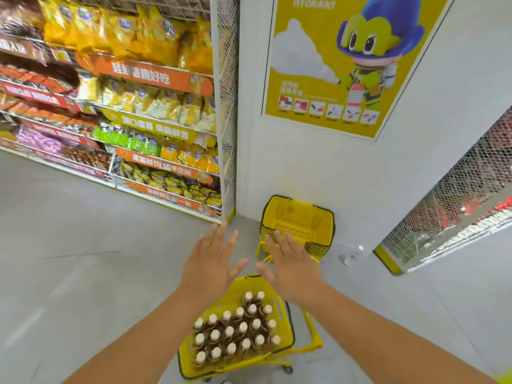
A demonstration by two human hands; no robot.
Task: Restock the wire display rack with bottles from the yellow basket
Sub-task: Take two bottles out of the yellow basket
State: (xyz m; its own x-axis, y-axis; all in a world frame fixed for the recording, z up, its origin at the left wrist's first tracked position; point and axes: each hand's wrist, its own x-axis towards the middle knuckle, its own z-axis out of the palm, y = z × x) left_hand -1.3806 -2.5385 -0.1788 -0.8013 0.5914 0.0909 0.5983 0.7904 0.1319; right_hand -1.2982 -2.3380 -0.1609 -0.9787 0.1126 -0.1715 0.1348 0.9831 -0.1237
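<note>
Both our left hand (212,268) and right hand (291,266) hovered spread-fingered, holding nothing; crowded bottles (235,332) in the yellow basket (285,339) might topple if grabbed carelessly.

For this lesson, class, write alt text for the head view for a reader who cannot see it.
Two bare hands, left hand and right hand, hover open above a yellow plastic basket of brown white-capped bottles on a grey shop floor. Beyond stand stacked empty yellow baskets and snack shelves.
</note>
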